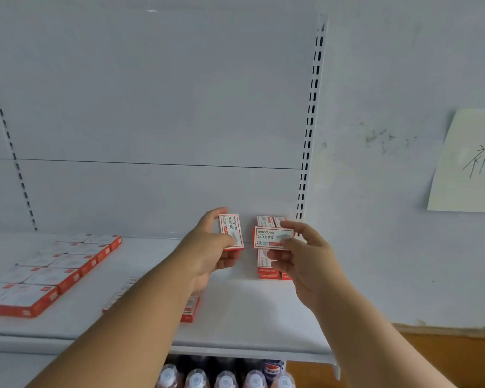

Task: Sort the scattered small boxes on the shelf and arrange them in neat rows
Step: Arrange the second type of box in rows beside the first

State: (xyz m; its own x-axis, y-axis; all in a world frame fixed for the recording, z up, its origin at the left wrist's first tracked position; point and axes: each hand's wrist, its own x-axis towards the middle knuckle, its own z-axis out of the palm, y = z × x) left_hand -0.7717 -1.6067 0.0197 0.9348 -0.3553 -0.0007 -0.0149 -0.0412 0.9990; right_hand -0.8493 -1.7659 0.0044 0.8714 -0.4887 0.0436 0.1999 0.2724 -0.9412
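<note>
Sorting is under way in the head view, the only one given: each hand holds one small box up over the white metal shelf (235, 309) near the middle of the frame. The left hand (207, 245) grips an upright white-and-red cardboard staple box (231, 231), thumb on its top edge and fingers curled under its lower end. The right hand (300, 253) pinches a second white-and-red staple box held crosswise (272, 237), index finger on the upper right corner and thumb pressing the lower right face, with the other fingers curled below it.

Just behind and under that second box, at centre right beside the slotted upright post (310, 121), stands a short row of stacked matching boxes (265, 264). I judge this to be the row being built, so the next move calls for turning the held boxes to match its direction and setting them flush against or on top of it, one hand at a time.

At lower left lies a tidy block of flat red-edged boxes (53, 270). A few loose boxes (191, 309) show partly behind the left forearm at bottom centre, apparently unsorted. Capped drink bottles (224, 376) stand on the level below.
</note>
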